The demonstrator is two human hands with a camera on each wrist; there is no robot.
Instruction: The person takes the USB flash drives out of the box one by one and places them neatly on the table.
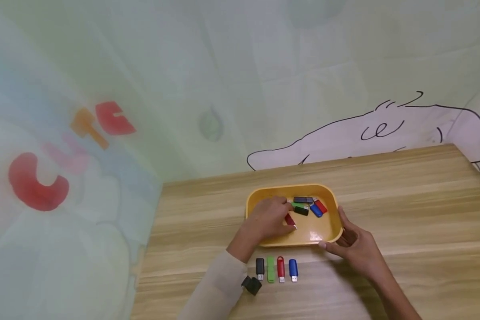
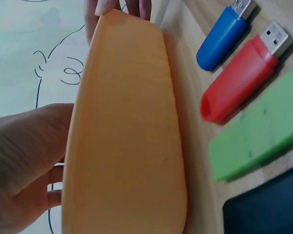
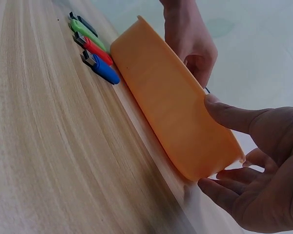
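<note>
A yellow plastic tray (image 1: 318,239) lies on the wooden table, with several USB sticks inside. My left hand (image 1: 269,218) reaches into its left part, with a dark red USB stick (image 1: 290,220) between thumb and fingers; whether they pinch it is unclear. The left wrist view hides the fingertips behind the tray wall. Beside them lie a black USB stick (image 1: 302,211) and a green one; further right are a blue USB stick (image 1: 316,210) and a red USB stick (image 1: 321,206). My right hand (image 1: 358,249) grips the tray's right front corner, thumb at the rim (image 3: 212,99).
In front of the tray stand in a row a black USB stick (image 1: 260,268), a green one (image 1: 270,269), a red one (image 1: 281,268) and a blue one (image 1: 293,269). A printed cloth (image 1: 224,89) hangs behind the table (image 1: 404,200).
</note>
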